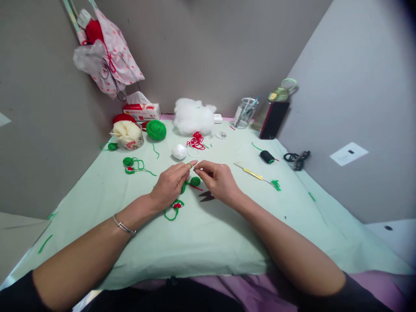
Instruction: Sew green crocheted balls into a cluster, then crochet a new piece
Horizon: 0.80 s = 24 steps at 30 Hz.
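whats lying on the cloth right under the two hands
Under the left hand and right hand lie small green crochet pieces, a green yarn loop and dark scissors, all partly covered by the hands.

The two hands met above the middle of the table (227,242), the left hand (170,186) just left of the right hand (220,182), fingertips touching. Under them lay a small crochet piece (195,181), with scissors (206,197) just before the right hand. A crochet hook (251,173) lay to the right, a thread spool (267,157) behind it. Behind the hands sat a small ball (179,151) and a yarn tangle (196,141), with stuffing (192,116) at the back wall. At back left stood a yarn ball (156,129) beside a bowl (128,135), a tissue box (141,111) behind them. A jar (244,113) stood at back right.
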{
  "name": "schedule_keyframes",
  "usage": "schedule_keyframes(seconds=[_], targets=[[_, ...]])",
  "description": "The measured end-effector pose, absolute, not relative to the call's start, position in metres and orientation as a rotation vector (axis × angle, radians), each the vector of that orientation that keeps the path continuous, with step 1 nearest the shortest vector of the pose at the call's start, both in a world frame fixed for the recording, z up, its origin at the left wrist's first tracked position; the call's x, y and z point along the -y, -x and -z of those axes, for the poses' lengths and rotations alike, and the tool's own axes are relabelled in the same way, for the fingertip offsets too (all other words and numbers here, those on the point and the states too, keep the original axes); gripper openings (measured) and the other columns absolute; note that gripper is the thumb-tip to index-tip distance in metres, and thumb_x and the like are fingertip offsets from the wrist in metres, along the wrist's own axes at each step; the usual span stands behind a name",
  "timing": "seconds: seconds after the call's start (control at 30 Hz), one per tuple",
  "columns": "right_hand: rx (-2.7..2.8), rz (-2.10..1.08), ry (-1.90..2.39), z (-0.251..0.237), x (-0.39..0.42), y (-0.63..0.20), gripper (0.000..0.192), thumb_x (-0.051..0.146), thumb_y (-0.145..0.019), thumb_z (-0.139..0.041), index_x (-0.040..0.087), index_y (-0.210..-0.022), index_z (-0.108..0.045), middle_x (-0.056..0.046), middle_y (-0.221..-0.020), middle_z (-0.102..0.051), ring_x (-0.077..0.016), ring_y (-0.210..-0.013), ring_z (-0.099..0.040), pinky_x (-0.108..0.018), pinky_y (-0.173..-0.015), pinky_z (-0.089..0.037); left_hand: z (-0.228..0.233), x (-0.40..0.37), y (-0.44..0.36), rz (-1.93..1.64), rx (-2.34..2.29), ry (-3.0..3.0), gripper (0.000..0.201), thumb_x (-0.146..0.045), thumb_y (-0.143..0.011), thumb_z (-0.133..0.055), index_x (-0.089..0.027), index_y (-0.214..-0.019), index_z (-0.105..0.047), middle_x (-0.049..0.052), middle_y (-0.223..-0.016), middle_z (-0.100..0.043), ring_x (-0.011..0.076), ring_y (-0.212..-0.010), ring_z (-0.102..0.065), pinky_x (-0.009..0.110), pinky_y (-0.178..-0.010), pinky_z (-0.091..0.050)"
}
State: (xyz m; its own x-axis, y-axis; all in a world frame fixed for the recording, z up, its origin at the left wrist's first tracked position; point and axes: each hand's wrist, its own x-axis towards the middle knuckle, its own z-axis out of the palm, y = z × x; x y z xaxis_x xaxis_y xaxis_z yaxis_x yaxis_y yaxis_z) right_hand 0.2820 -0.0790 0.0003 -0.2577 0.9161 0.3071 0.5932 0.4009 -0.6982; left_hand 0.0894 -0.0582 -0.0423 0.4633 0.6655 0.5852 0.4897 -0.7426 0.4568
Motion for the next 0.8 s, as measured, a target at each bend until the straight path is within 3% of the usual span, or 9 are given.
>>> schedule_keyframes(seconds=[0.1, 0.17, 0.33, 0.8], targets=[[1.985, -0.576, 1.275, 0.001, 0.077, -0.282, 0.019, 0.019, -0.091, -0.055, 0.019, -0.087, -0.073, 0.005, -0.057, -0.051, -0.0105, -0.054, -0.037, -0.024, -0.060, -0.030, 0.041, 0.059, -0.090, -1.097, -1.029, -2.554, 0.041, -0.019, -0.105, -0.040, -0.019, -0.142, -0.060, 0.006, -0.090, -0.069, 0.0214, -0.088, -0.065, 0.036, -0.084, -0.054], [1.983, -0.562, 1.286, 0.002, 0.076, -0.283, 0.018, 0.021, -0.092, -0.056, 0.020, -0.087, -0.073, 0.005, -0.057, -0.051, -0.0108, -0.054, -0.037, -0.025, -0.061, -0.030, 0.039, 0.060, -0.091, -1.088, -1.041, -2.577, 0.042, -0.020, -0.106, -0.039, -0.019, -0.143, -0.059, 0.010, -0.108, -0.071, 0.0239, -0.104, -0.065, 0.040, -0.093, -0.054], [1.982, -0.603, 1.277, 0.003, 0.074, -0.286, 0.016, 0.023, -0.092, -0.057, 0.020, -0.086, -0.071, 0.005, -0.057, -0.050, -0.0108, -0.055, -0.037, -0.025, -0.061, -0.030, 0.038, 0.060, -0.092, -1.110, -1.012, -2.618, 0.044, -0.019, -0.106, -0.036, -0.020, -0.146, -0.054, 0.017, -0.144, -0.057, 0.0268, -0.137, -0.052, 0.052, -0.115, -0.042], [1.935, -0.733, 1.338, 0.006, 0.066, -0.289, 0.018, 0.027, -0.091, -0.057, 0.019, -0.083, -0.070, 0.005, -0.058, -0.047, -0.0107, -0.057, -0.036, -0.026, -0.059, -0.027, 0.037, 0.060, -0.093, -0.750, -1.176, -2.694, 0.046, -0.023, -0.108, -0.028, -0.016, -0.149, -0.048, 0.020, -0.163, -0.040, 0.0278, -0.153, -0.035, 0.058, -0.125, -0.024]])
